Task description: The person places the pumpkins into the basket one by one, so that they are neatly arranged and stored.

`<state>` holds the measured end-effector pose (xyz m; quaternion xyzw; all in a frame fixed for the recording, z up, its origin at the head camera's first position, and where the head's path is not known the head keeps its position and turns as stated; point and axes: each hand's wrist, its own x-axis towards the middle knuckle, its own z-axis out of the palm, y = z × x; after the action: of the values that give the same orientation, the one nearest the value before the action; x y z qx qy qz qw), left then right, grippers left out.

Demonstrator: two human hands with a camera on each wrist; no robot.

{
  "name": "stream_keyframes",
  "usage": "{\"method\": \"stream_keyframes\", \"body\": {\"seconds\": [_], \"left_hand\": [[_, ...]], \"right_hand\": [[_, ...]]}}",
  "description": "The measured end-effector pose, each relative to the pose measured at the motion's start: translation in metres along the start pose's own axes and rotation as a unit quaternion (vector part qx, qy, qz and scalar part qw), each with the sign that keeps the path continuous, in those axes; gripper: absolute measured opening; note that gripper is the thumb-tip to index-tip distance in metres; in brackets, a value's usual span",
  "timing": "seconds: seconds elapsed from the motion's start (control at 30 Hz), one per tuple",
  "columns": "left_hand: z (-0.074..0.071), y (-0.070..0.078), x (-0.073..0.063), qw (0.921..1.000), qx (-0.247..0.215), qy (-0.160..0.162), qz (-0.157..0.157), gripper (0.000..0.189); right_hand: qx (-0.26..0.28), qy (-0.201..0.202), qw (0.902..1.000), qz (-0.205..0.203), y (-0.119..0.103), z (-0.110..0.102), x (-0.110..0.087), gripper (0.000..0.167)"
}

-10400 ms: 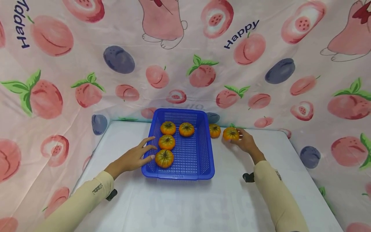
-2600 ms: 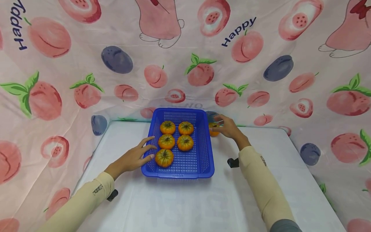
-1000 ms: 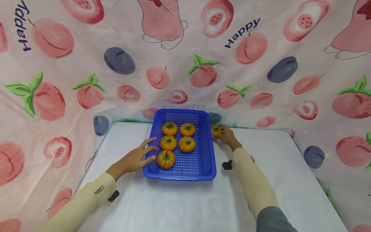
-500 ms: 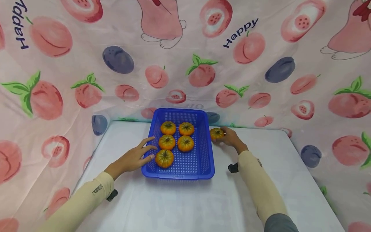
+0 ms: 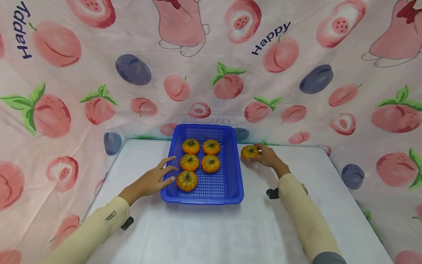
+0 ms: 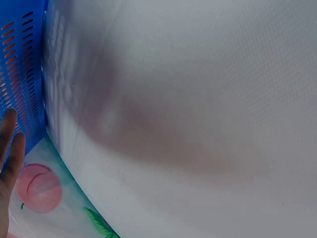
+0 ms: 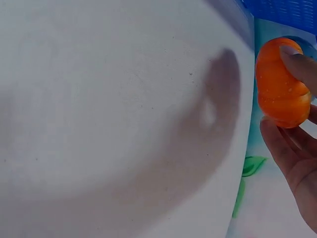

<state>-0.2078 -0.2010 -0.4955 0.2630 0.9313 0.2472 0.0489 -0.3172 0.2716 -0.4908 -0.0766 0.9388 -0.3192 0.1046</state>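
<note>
My right hand [image 5: 267, 156] grips a small orange pumpkin [image 5: 250, 151] with a greenish-brown top, just right of the blue basket [image 5: 202, 201]. In the right wrist view, thumb and fingers pinch this pumpkin [image 7: 280, 89] from two sides, and its shadow falls on the table apart from it. Inside the basket sit several like pumpkins [image 5: 211, 163], a full column at the left and two beside it. My left hand [image 5: 150, 180] has its fingers spread at the basket's left rim. The left wrist view shows only some fingers [image 6: 15, 153] beside the basket's slotted wall [image 6: 22, 64].
A white table [image 5: 204, 234] bears the basket. Behind and at both sides hangs a pink fruit-print cloth [image 5: 204, 88], close to the table's back edge. The basket's front right part shows its bare slotted floor [image 5: 215, 185].
Since the oldest frame, a pumpkin has come into the basket's right column. The right hand took hold of another pumpkin beside the basket and has moved it slightly right. The left hand stays put.
</note>
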Motion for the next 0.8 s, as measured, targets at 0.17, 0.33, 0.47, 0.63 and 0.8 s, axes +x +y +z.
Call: {"method": "stream_keyframes", "body": {"seconds": [0.17, 0.33, 0.47, 0.63, 0.8], "left_hand": [[0.0, -0.001, 0.0, 1.0, 0.003, 0.003, 0.003, 0.046], [0.001, -0.002, 0.0, 1.0, 0.002, 0.004, 0.003, 0.048], [0.002, -0.002, 0.0, 1.0, 0.001, 0.002, 0.0, 0.048], [0.002, -0.002, -0.001, 1.0, -0.001, 0.001, 0.001, 0.048], [0.001, -0.002, -0.001, 1.0, 0.004, -0.002, 0.003, 0.048]], "right_hand": [[0.001, 0.011, 0.9996, -0.025, 0.001, -0.006, -0.004, 0.072], [0.008, 0.005, 0.9999, -0.01, 0.001, -0.007, -0.006, 0.073], [0.017, -0.006, 0.9998, 0.004, -0.002, -0.007, -0.009, 0.074], [0.014, -0.013, 0.9998, 0.011, -0.007, -0.012, -0.015, 0.075], [0.019, -0.008, 0.9998, -0.004, -0.013, -0.018, -0.02, 0.074]]}}
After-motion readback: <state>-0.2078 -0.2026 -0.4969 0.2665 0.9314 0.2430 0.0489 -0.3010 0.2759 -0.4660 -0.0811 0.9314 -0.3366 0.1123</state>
